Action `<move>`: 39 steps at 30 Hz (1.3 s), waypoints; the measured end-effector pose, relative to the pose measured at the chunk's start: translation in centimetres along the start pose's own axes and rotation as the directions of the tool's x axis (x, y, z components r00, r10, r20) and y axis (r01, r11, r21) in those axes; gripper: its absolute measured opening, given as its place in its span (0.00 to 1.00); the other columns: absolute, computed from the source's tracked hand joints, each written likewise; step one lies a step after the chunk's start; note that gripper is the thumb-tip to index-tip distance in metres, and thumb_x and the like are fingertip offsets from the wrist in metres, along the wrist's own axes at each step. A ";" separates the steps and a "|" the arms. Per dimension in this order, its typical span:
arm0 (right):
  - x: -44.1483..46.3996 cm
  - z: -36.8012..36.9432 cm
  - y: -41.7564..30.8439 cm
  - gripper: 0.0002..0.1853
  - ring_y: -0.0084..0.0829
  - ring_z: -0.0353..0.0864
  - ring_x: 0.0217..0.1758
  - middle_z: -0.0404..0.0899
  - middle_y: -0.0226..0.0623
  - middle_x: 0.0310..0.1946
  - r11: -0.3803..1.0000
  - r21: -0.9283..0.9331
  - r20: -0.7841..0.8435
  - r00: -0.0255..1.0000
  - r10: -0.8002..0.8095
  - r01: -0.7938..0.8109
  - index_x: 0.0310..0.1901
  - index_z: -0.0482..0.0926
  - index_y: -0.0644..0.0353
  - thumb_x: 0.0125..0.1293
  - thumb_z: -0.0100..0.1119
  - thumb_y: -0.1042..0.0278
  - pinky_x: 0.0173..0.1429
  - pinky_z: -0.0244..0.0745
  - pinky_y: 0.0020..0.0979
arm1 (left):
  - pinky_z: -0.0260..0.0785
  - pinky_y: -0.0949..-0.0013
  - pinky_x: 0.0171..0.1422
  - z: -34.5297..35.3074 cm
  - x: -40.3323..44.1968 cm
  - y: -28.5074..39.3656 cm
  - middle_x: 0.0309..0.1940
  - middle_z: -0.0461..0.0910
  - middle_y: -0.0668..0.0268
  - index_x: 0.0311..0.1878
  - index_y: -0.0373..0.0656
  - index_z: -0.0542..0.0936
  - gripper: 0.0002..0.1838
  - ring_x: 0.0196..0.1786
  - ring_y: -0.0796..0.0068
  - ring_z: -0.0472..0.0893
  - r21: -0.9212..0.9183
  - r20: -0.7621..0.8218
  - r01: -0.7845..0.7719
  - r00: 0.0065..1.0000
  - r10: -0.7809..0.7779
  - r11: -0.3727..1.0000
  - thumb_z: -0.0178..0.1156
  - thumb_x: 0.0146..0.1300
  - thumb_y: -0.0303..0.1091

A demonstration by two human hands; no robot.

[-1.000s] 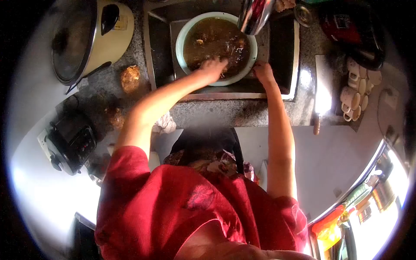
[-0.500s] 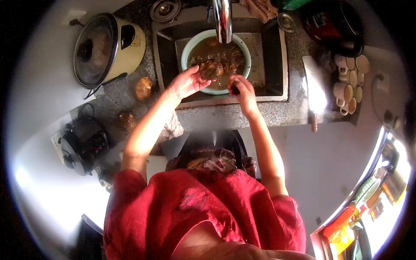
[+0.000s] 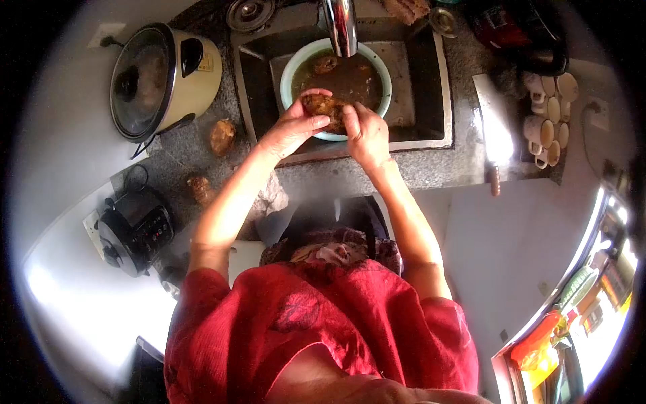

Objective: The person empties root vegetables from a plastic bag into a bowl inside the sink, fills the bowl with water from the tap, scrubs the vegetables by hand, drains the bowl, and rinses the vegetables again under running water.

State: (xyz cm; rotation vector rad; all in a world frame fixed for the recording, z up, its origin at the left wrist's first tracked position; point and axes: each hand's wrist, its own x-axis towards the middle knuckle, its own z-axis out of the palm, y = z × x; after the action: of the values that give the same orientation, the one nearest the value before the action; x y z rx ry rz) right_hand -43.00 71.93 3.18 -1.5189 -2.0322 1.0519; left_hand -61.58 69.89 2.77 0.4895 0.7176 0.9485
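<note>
While the left hand [image 3: 293, 129] grips a brown lump [image 3: 321, 105] over the near edge of the basin [image 3: 287, 84] in the sink [image 3: 428, 81], the right hand [image 3: 369, 135] touches it — grip indeterminable; basin contents: murky water [image 3: 356, 84], another lump [image 3: 326, 64].

I'm blocked from above by the faucet [image 3: 341, 30], which hangs over the far side of the basin [image 3: 286, 87]. The left hand [image 3: 289, 132] and right hand [image 3: 369, 137], with the brown lump [image 3: 321, 104] between them, cover part of its near rim. To the right I have room — bare sink floor [image 3: 404, 74], then a strip of counter [image 3: 463, 101] up to the knife [image 3: 494, 124], mugs [image 3: 546, 121] beyond. A loose lump [image 3: 221, 137] and the cream cooker [image 3: 202, 84] narrow the left.
</note>
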 end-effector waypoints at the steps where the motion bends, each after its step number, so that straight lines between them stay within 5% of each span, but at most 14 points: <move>1: 0.1 -0.3 -0.5 0.21 0.56 0.78 0.41 0.79 0.55 0.35 0.996 0.056 -0.064 0.996 0.066 -0.062 0.37 0.78 0.62 0.72 0.42 0.52 0.42 0.72 0.49 | 0.66 0.58 0.67 0.1 0.0 -0.8 0.59 0.71 0.62 0.65 0.44 0.64 0.29 0.61 0.66 0.73 -0.032 -0.096 0.016 0.995 -0.019 0.999 0.60 0.61 0.26; 8: 0.4 1.1 3.0 0.23 0.56 0.80 0.34 0.79 0.55 0.27 0.995 -0.071 -0.062 0.996 0.068 -0.073 0.30 0.82 0.61 0.72 0.44 0.53 0.37 0.73 0.50 | 0.75 0.59 0.55 -1.1 -0.9 -4.4 0.55 0.74 0.65 0.60 0.50 0.67 0.24 0.57 0.69 0.76 -0.129 -0.291 0.080 0.950 -0.115 0.988 0.64 0.62 0.32; 13: 1.6 2.8 10.1 0.14 0.52 0.83 0.37 0.82 0.51 0.30 0.896 -0.415 0.130 0.964 0.231 -0.159 0.26 0.82 0.61 0.62 0.51 0.62 0.39 0.78 0.46 | 0.74 0.62 0.50 -4.4 0.0 -4.2 0.53 0.75 0.64 0.56 0.50 0.68 0.20 0.54 0.69 0.77 0.262 -0.350 0.303 0.915 -0.202 0.917 0.59 0.65 0.44; 16: 2.8 -0.2 12.7 0.12 0.54 0.82 0.38 0.81 0.54 0.32 0.921 -0.366 0.000 0.989 0.146 -0.136 0.31 0.81 0.62 0.64 0.49 0.65 0.42 0.78 0.46 | 0.71 0.62 0.51 -10.5 3.1 -4.9 0.44 0.78 0.61 0.47 0.41 0.72 0.22 0.45 0.60 0.78 0.677 -0.453 0.438 0.881 -0.135 0.591 0.58 0.62 0.51; 19: 4.0 -1.0 16.0 0.12 0.54 0.81 0.39 0.80 0.58 0.32 0.875 -0.446 -0.027 0.980 0.200 -0.190 0.33 0.80 0.67 0.63 0.55 0.65 0.41 0.77 0.43 | 0.69 0.61 0.57 -12.8 6.8 -5.5 0.48 0.77 0.54 0.50 0.39 0.73 0.26 0.51 0.54 0.76 0.811 -0.510 0.475 0.860 0.014 0.342 0.60 0.60 0.52; 21: 4.2 0.5 20.0 0.10 0.49 0.82 0.36 0.81 0.54 0.30 0.863 -0.496 0.007 0.993 0.118 -0.099 0.34 0.80 0.67 0.63 0.55 0.67 0.40 0.78 0.40 | 0.65 0.57 0.63 -13.7 9.7 -7.3 0.54 0.74 0.47 0.56 0.38 0.74 0.30 0.59 0.50 0.72 0.956 -0.241 0.286 0.896 0.374 -0.068 0.60 0.59 0.53; 22: 4.3 1.8 23.3 0.09 0.44 0.83 0.34 0.82 0.49 0.29 0.843 -0.537 0.045 0.998 0.036 -0.007 0.36 0.79 0.67 0.62 0.55 0.69 0.38 0.78 0.37 | 0.65 0.57 0.63 -12.9 10.8 -7.2 0.54 0.74 0.47 0.56 0.38 0.74 0.30 0.59 0.50 0.72 0.956 -0.247 0.288 0.895 0.370 -0.057 0.60 0.59 0.53; 24: 5.0 2.7 25.4 0.07 0.31 0.81 0.30 0.80 0.39 0.26 0.956 -0.082 0.141 0.946 0.291 -0.282 0.40 0.77 0.67 0.63 0.54 0.74 0.34 0.78 0.33 | 0.70 0.51 0.48 -11.0 13.0 -6.0 0.49 0.79 0.51 0.50 0.34 0.78 0.29 0.49 0.51 0.78 0.872 -0.349 0.366 0.931 0.111 -0.327 0.63 0.56 0.51; 26: 5.0 1.2 20.4 0.05 0.25 0.77 0.27 0.78 0.35 0.25 0.692 0.317 0.492 0.736 0.465 -0.648 0.38 0.76 0.67 0.63 0.53 0.76 0.30 0.75 0.30 | 0.71 0.51 0.47 -11.6 14.3 -8.0 0.44 0.81 0.53 0.42 0.37 0.83 0.23 0.49 0.52 0.78 0.829 -0.274 0.252 0.961 0.030 -0.500 0.63 0.54 0.49; 28: 4.7 1.2 17.9 0.05 0.25 0.77 0.27 0.78 0.36 0.25 0.713 0.259 0.450 0.735 0.507 -0.651 0.36 0.77 0.67 0.63 0.53 0.75 0.29 0.74 0.30 | 0.62 0.47 0.65 -9.6 15.7 -8.1 0.59 0.74 0.51 0.55 0.37 0.79 0.26 0.66 0.55 0.67 0.709 -0.476 0.311 0.873 -0.105 -0.633 0.63 0.55 0.43; 29: 4.6 1.1 17.5 0.05 0.26 0.77 0.26 0.78 0.36 0.25 0.728 0.205 0.407 0.734 0.544 -0.654 0.34 0.77 0.67 0.63 0.52 0.75 0.27 0.73 0.30 | 0.68 0.50 0.59 -7.3 15.2 -6.8 0.52 0.80 0.57 0.55 0.41 0.80 0.24 0.59 0.59 0.74 0.693 -0.465 0.242 0.870 -0.164 -0.679 0.62 0.55 0.39; 34: 4.9 2.4 20.0 0.07 0.26 0.78 0.26 0.80 0.38 0.26 0.831 0.001 0.405 0.760 0.509 -0.557 0.34 0.78 0.68 0.65 0.53 0.74 0.28 0.73 0.29 | 0.76 0.60 0.47 -11.7 16.3 -10.5 0.44 0.84 0.58 0.41 0.45 0.86 0.12 0.48 0.60 0.83 0.785 -0.296 0.096 0.926 -0.234 -0.612 0.59 0.54 0.33; 38: 4.7 3.6 22.4 0.09 0.28 0.81 0.29 0.81 0.41 0.30 0.879 -0.177 0.371 0.797 0.476 -0.442 0.41 0.79 0.69 0.66 0.54 0.72 0.29 0.77 0.29 | 0.75 0.58 0.48 -14.4 18.0 -8.1 0.45 0.83 0.52 0.41 0.37 0.84 0.24 0.43 0.57 0.83 0.911 -0.333 0.102 0.754 -0.566 -0.400 0.71 0.42 0.44; 39: 4.5 3.5 21.8 0.09 0.28 0.81 0.29 0.81 0.41 0.30 0.877 -0.174 0.375 0.794 0.479 -0.447 0.41 0.79 0.69 0.66 0.54 0.72 0.29 0.77 0.29 | 0.74 0.58 0.49 -16.1 18.0 -8.1 0.47 0.82 0.53 0.45 0.37 0.83 0.29 0.44 0.59 0.82 0.908 -0.416 0.260 0.640 -0.646 -0.328 0.72 0.41 0.48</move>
State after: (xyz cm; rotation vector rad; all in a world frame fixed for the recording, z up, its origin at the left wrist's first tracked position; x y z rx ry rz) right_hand -32.96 77.77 -16.09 -2.0505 -2.0149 1.6158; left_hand -62.05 82.44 -19.45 1.4949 1.1658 -0.8194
